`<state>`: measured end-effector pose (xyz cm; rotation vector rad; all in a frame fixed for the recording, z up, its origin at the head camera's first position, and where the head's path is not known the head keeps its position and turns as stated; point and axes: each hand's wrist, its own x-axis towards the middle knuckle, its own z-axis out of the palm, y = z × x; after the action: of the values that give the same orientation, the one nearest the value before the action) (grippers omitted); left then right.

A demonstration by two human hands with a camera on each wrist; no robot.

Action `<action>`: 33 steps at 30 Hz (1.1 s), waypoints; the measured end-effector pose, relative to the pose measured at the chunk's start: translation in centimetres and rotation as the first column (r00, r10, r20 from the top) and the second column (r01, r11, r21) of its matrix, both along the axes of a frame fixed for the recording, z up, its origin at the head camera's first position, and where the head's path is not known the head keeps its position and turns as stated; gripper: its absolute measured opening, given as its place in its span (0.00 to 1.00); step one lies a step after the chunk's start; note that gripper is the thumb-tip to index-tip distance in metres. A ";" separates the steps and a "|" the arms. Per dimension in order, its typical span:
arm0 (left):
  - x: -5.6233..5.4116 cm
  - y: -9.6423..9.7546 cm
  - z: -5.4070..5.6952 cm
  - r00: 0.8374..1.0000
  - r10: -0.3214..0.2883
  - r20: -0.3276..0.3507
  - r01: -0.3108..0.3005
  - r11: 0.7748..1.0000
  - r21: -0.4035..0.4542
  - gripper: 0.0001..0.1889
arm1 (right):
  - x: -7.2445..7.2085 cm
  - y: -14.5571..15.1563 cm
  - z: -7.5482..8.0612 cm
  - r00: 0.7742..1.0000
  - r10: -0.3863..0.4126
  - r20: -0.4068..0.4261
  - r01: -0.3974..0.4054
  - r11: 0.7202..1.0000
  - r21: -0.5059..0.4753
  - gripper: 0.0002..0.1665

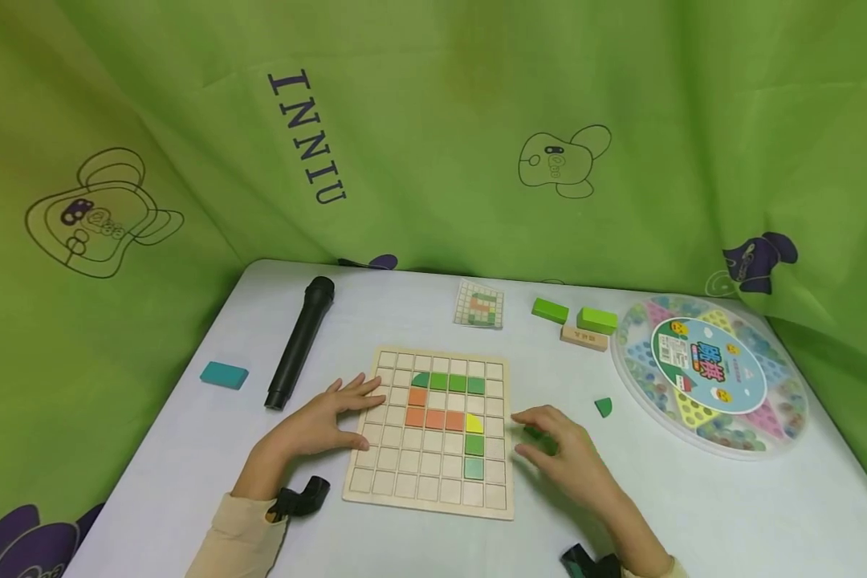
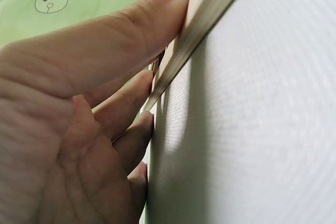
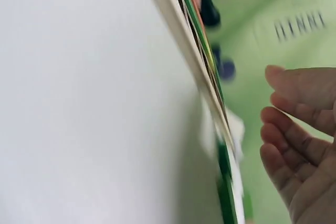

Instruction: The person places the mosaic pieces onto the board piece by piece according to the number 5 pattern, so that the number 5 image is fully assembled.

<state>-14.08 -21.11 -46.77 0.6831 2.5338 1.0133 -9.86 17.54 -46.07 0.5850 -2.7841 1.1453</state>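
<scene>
My L hand [image 1: 323,425] rests on the L edge of the wooden grid board [image 1: 383,482], fingers spread, no grip. Board's mid wht table [image 1: 405,550]. R hand [image 1: 569,457], empty, fingers loosely bent, hovers abv dk green pcs [image 1: 541,439] just R of it.

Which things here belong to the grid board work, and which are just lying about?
Apparently in use:
- wooden grid board
- coloured tiles on it
- pattern card
- green quarter-circle tile
- green pieces by the right hand

Seemingly lying about:
- black microphone
- teal block
- light-green blocks
- wooden block
- Chinese checkers set
</scene>
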 end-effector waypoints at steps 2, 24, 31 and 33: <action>0.0 0.0 0.0 1.000 -0.005 -0.005 0.005 1.000 0.001 0.39 | -0.6 1.8 0.2 0.997 -0.071 -0.009 0.071 0.997 0.015 0.23; 0.1 -0.1 -0.1 1.000 -0.007 -0.024 0.007 1.000 0.006 0.39 | -2.2 9.7 -1.7 0.943 -0.331 -0.026 0.331 0.932 0.146 0.17; -0.1 0.0 -0.2 1.000 -0.013 -0.022 0.014 1.000 0.023 0.39 | -2.3 9.8 -2.2 0.942 -0.328 -0.069 0.335 0.930 0.149 0.15; -0.1 0.0 -0.2 1.000 -0.009 -0.014 0.009 1.000 0.023 0.39 | -2.4 9.8 -2.3 0.944 -0.317 -0.095 0.329 0.932 0.153 0.15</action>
<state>-14.18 -21.08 -46.93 0.7097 2.5329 1.0392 -12.21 27.39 -48.40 0.1580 -2.7938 0.8157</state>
